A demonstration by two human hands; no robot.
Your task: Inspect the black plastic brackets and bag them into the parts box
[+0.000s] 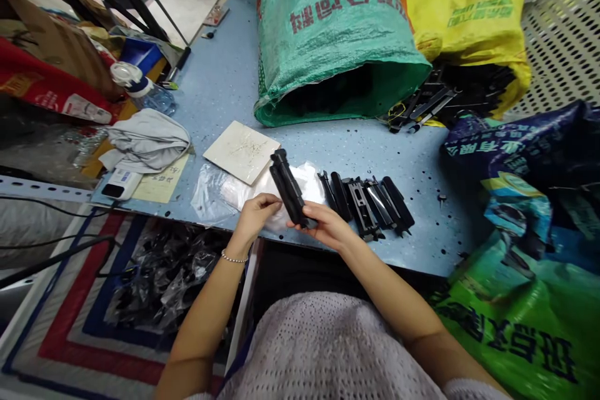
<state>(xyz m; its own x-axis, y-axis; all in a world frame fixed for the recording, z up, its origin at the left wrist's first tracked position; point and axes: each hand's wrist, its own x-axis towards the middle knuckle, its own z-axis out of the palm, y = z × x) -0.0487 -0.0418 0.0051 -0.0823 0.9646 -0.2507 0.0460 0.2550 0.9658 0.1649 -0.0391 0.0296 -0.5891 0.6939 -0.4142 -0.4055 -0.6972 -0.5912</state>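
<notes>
Two forearms angle inward, right fingers gripping a black part.

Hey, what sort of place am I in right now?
Probably a small workshop or packing station: black parts lie in a row on a speckled blue table, more show at the mouth of a yellow sack, and a heap of dark pieces in clear plastic sits below.
</notes>
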